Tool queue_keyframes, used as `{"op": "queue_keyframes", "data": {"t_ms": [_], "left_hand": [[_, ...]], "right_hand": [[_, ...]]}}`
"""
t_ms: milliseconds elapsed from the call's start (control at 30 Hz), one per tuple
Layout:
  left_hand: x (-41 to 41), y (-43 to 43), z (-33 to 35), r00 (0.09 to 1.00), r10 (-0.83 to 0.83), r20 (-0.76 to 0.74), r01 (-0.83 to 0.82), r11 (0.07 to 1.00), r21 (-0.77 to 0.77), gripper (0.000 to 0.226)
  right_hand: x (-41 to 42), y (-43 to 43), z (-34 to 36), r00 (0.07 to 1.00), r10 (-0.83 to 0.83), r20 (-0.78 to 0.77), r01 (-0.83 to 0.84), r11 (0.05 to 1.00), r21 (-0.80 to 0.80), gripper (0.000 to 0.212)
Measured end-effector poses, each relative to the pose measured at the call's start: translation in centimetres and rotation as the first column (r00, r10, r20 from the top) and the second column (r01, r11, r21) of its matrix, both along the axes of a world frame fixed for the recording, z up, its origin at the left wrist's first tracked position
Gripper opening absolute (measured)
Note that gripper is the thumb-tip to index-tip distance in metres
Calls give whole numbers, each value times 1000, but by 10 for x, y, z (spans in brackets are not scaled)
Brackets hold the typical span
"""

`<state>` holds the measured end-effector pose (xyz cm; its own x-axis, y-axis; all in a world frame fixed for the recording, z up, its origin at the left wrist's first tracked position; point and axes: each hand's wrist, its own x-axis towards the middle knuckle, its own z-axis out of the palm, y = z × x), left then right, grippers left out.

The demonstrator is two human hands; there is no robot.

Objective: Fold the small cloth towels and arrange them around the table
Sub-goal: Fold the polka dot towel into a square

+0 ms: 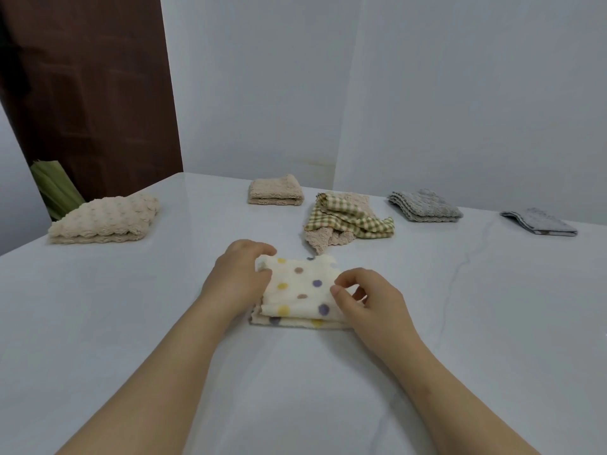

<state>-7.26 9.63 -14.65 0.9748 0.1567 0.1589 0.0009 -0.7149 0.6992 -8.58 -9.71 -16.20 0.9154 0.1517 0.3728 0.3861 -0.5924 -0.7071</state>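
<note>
The small cream cloth towel with yellow, brown and purple dots lies on the white marble-like table, near the front and directly before the person. It is folded into a thick square of several layers. The left hand grips its left edge near the far corner with curled fingers. The right hand pinches its right edge, with the thumb on top and the other fingers curled beside it. I judge that the step in hand is to finish this fold and make it tidy. To do it well, both hands should draw the dotted towel gently outward so that the top layer lies flat. Then they should bring the edges into line, because at the front the lower layer shows out under the upper one. A flat press on top would then help the soft cloth to keep its shape. Four folded towels lie around the far side: a beige bubble-textured towel at the left, a smaller beige plush towel at the back, a grey fluffy towel and a thin pale grey towel at the right. The green-and-cream checked towel, just behind the dotted towel, is crumpled and not yet folded, so the task seems well advanced but not finished.
</note>
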Motion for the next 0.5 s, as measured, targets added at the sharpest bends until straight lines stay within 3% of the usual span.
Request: {"op": "queue_keyframes", "data": {"t_ms": [100, 200, 433, 500], "left_hand": [[-1, -5, -1, 994, 50, -98, -51, 999, -11, 33], [-4, -12, 2, 984, 45, -175, -38, 998, 44, 43], [-7, -16, 2, 974, 92, -207, -74, 993, 91, 60], [-9, -17, 4, 968, 141, -209, -130, 989, 65, 64]], "right_hand": [[5, 0, -2, 993, -97, -62, 96, 995, -26, 25], [10, 1, -2, 982, -146, -121, 122, 976, -183, 42], [24, 6, -7, 959, -178, -221, 129, 966, -222, 52], [21, 5, -6, 951, -214, -223, 162, 959, -231, 45]]}}
